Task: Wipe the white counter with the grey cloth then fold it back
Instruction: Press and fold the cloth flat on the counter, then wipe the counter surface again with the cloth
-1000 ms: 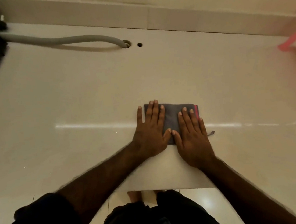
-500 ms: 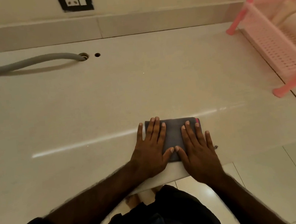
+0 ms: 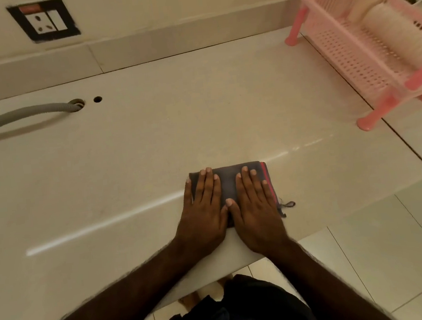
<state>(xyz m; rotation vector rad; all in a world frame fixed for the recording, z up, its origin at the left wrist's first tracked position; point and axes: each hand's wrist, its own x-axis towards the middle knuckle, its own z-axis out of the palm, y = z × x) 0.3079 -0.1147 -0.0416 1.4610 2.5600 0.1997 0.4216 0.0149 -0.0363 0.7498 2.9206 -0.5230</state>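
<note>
Grey cloth (image 3: 229, 184), folded into a small flat rectangle with a red stripe along its right edge, lay on the glossy white tabletop (image 3: 126, 153) close to the near edge. Both hands rested flat on it, fingers straight and pressing down: the left hand (image 3: 203, 207) on its left half, the right hand (image 3: 258, 207) on its right half, neither gripping anything. Judging by the neat fold, this looked either like the fold being smoothed at the finish or like a wipe about to begin; the next move would call for either lifting the hands away or taking hold of the cloth. Far right of the cloth stood a pink plastic slatted rack (image 3: 356, 66) holding what seemed a stack of pale plates (image 3: 394, 33), blurred.
</note>
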